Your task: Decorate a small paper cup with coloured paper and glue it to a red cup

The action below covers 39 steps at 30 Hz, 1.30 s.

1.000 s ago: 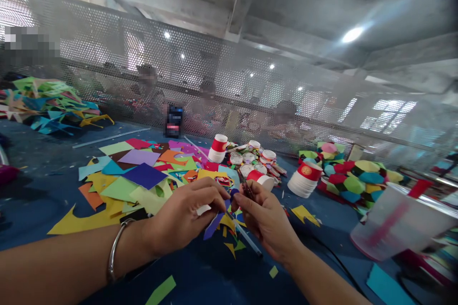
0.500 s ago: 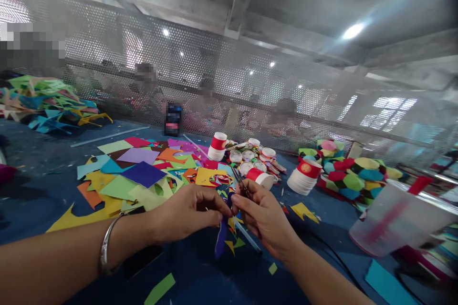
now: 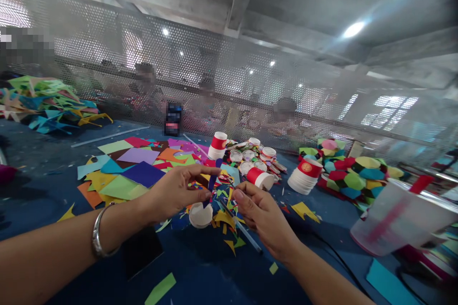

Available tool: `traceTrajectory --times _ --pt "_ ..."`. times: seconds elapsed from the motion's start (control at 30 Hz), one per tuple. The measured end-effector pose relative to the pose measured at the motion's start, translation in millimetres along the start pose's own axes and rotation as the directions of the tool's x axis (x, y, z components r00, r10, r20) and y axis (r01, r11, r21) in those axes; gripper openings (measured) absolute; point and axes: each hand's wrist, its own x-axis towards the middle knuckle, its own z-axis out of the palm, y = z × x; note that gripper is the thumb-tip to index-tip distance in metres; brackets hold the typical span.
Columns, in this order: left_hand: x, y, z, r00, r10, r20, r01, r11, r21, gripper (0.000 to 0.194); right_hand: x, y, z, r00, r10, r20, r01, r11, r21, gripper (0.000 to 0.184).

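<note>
My left hand (image 3: 179, 193) pinches a narrow dark-blue paper piece (image 3: 212, 183) between thumb and forefinger, holding it nearly upright. My right hand (image 3: 261, 209), just to its right, is closed around small scissors (image 3: 232, 184); little more than their tip shows, the rest being hidden by the fingers. Below the blue piece sits a white paper cup (image 3: 200, 215). Colourful paper scraps (image 3: 224, 217) and a pen-like clear stick (image 3: 250, 239) lie between the hands. A dark-blue paper sheet (image 3: 141, 174) rests on the paper pile behind my left hand.
Red-and-white paper cups (image 3: 304, 175) stand or lie behind my right hand, near a heap of round discs (image 3: 248, 157). A clear drink cup (image 3: 397, 214) is at right, beside a cable (image 3: 336, 259). A phone (image 3: 173, 118) leans on the perforated screen (image 3: 214, 57).
The blue piece has swung from hanging down to pointing up in my left hand, which has moved left. My right hand has come apart from it. The white cup below is now uncovered.
</note>
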Motion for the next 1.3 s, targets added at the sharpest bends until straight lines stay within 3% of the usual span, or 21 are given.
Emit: traceTrajectory --times 0.17,0.3,0.6,1.3 --pt "1 -2 -7.9 0.995 0.092 -0.036 -0.087 0.988 0.124 0.054 1 1 0 0.999 0.046 0.026 -0.044 0.996 -0.075 0.042" --pt "0 -3 -4.0 0.993 0.109 0.037 -0.111 0.992 0.059 0.052 2 3 -2 0.994 0.092 0.057 -0.084 0.987 -0.138 0.041" --pt "-2 -11 0.3 0.984 0.149 0.098 -0.165 0.97 0.176 0.054 2 5 -3 0.991 0.103 0.08 -0.091 0.986 -0.14 0.04" --pt "-4 1 2.1 0.988 0.058 0.141 -0.084 0.978 0.189 0.054 2 5 -3 0.995 0.069 0.076 -0.052 0.976 -0.211 0.041"
